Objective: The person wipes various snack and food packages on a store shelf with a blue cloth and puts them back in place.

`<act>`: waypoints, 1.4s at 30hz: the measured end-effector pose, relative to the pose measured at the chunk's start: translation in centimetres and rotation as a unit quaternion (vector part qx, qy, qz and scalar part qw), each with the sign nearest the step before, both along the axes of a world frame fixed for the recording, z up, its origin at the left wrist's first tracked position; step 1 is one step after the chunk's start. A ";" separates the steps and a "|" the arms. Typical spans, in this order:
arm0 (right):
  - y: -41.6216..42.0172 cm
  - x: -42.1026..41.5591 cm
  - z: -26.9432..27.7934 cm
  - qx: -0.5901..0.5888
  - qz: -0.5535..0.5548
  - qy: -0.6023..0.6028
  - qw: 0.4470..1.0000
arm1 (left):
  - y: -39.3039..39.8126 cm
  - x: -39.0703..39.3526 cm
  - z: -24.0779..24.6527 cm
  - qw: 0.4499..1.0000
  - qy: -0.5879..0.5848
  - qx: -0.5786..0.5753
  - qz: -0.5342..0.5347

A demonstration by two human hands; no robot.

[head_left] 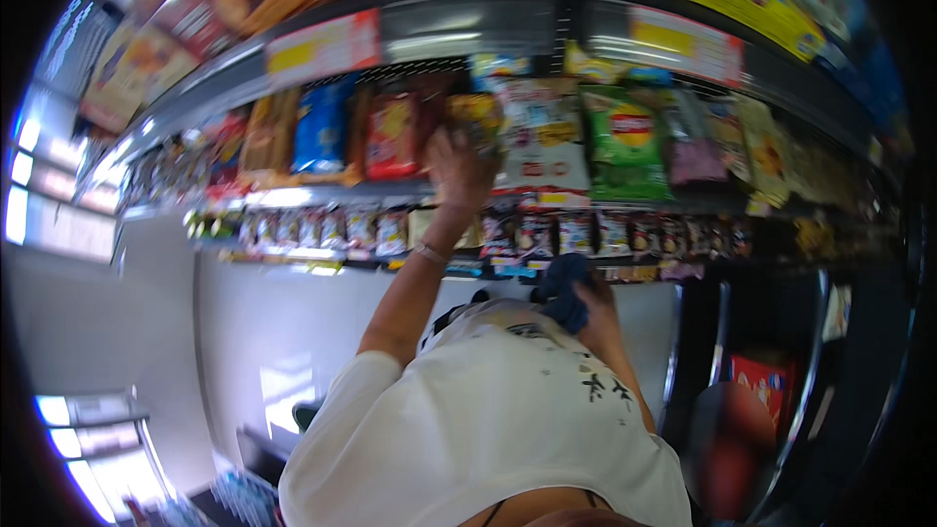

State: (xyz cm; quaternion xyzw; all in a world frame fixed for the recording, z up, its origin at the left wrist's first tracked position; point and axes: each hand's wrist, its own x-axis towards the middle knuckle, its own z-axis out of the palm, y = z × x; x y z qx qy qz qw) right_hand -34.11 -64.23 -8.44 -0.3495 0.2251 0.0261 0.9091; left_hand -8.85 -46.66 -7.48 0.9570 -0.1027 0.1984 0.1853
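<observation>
My left hand (460, 165) reaches up to a shelf of packaged snacks, its fingers against a yellow packet (476, 111). Blur hides whether they grip it. Left of that hand stand a red snack packet (393, 133) and a blue packet (320, 127); a large white packet (543, 135) and a green snack bag (627, 143) stand to its right. Held low in front of my body, a bunched dark blue cloth (565, 291) is in my right hand (600, 313).
A lower shelf carries a row of small packets (578, 233). Above, a shelf edge (505, 11) with price signs juts out, with more bags on top. Dark shelving with a red package (765, 388) stands at the right. Bottles (245, 498) are at the lower left.
</observation>
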 end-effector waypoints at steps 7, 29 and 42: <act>-9.7 -0.3 9.1 -0.121 -0.316 -0.142 0.930 | 0.7 -2.7 1.4 0.990 -0.083 -0.024 -0.110; -2.7 2.1 2.5 -0.166 -0.159 -0.051 0.972 | -2.8 -1.4 -1.1 0.973 -0.024 -0.011 -0.231; -5.1 2.2 3.2 -0.275 -0.188 -0.008 0.943 | -2.4 -0.8 -0.1 0.971 0.000 -0.019 -0.238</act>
